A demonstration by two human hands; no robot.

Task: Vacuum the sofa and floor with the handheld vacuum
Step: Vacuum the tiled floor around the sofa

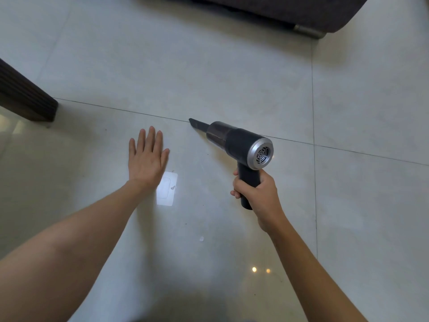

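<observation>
Pale floor tiles lie beneath the handheld vacuum; right hand wraps its handle, seemingly light and rigid; left hand left of it, fingers flat.

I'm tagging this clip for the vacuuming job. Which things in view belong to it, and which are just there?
Belong to the job:
vacuum, gripped by the right hand
floor
sofa
white scrap on the floor

Just there:
dark furniture leg
left hand, flat and open, holding nothing
</observation>
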